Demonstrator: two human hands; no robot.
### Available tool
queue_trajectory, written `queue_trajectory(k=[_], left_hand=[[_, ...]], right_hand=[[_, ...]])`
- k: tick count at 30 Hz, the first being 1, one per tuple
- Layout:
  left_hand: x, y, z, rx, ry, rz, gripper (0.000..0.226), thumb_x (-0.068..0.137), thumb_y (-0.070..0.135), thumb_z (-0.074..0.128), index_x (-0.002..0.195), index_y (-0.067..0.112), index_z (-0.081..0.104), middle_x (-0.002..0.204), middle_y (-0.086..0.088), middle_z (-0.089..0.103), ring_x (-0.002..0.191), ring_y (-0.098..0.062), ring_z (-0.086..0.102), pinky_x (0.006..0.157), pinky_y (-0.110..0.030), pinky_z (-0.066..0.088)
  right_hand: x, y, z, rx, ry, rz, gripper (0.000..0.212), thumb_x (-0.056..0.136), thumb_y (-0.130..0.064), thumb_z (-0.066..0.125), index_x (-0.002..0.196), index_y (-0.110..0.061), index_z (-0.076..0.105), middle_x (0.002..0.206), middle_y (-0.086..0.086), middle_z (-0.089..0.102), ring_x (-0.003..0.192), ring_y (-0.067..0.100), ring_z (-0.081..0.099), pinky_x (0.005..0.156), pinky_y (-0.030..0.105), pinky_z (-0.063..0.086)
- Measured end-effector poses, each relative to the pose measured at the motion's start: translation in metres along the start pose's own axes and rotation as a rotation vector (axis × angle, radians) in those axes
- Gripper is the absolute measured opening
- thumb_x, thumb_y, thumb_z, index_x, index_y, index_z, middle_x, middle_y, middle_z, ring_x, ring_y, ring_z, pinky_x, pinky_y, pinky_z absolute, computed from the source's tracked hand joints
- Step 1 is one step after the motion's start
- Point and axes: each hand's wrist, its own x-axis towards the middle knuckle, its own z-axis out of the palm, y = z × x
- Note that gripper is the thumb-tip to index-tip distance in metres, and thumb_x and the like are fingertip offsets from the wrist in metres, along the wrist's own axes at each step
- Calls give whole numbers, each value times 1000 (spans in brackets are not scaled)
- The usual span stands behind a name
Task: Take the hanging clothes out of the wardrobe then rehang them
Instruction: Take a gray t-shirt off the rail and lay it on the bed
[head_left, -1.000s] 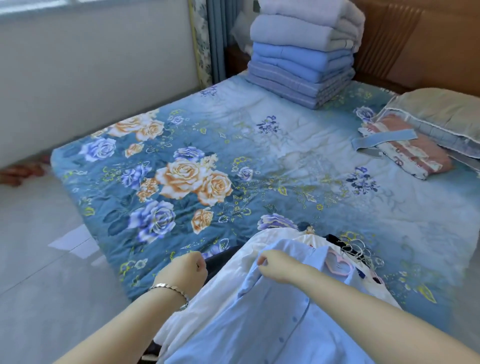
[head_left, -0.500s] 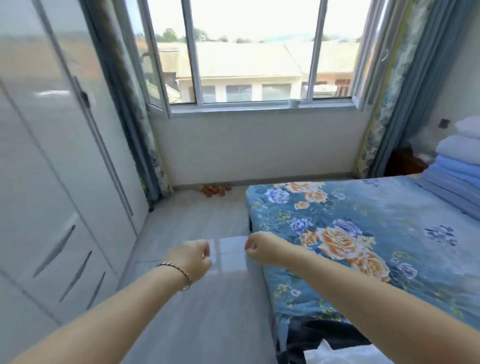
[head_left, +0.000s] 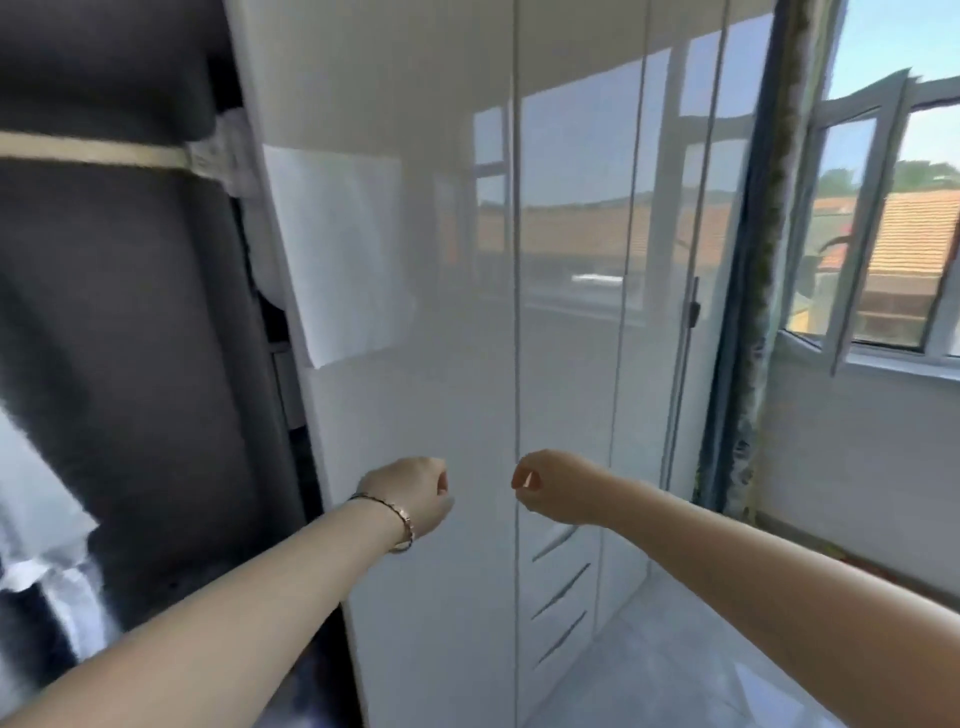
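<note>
A glossy white wardrobe (head_left: 441, 322) fills the middle of the view, its doors closed here. At the left its inside is open and dark (head_left: 130, 338), with a pale rail (head_left: 93, 153) across the top and blurred white cloth (head_left: 41, 519) low down. My left hand (head_left: 415, 499), with a bracelet on the wrist, is held up in front of the white door, fingers curled, holding nothing. My right hand (head_left: 550, 486) hangs beside it a short gap away, also curled and empty.
A sheet of white paper (head_left: 337, 249) is stuck on the wardrobe door. Drawer handles (head_left: 561, 587) sit low on the wardrobe. A blue curtain (head_left: 748, 312) and an open window (head_left: 872, 234) are at the right, with grey floor tiles (head_left: 675, 675) below.
My view swung left from the bed, past the window, to the wardrobe. My hands let go of the light blue shirt on the bed and now hold nothing.
</note>
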Motion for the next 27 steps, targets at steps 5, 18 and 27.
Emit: queue_trajectory(k=[5,18,27], left_hand=[[-6,-97,-55,-19,209,-322,15,90,22,40,92,24,55,95,6,62,84,-17,58,64,-25,39],[-77,-254,-130,132,476,-937,14,90,23,41,77,25,46,80,7,55,77,-19,52,59,-25,35],[-76,-329,-169,170,655,-1002,15,91,20,41,95,22,55,101,1,65,87,-23,59,71,-27,45]], right_hand=[[93,-88,-9,28,-7,-313,26,92,-20,50,114,-12,62,105,6,61,90,20,55,82,26,44],[191,-313,7,209,-203,-788,29,92,-24,44,118,-19,55,108,-1,64,91,19,66,86,34,54],[229,-472,-3,552,-118,-761,30,94,-30,47,72,-11,52,71,5,55,64,19,54,58,27,42]])
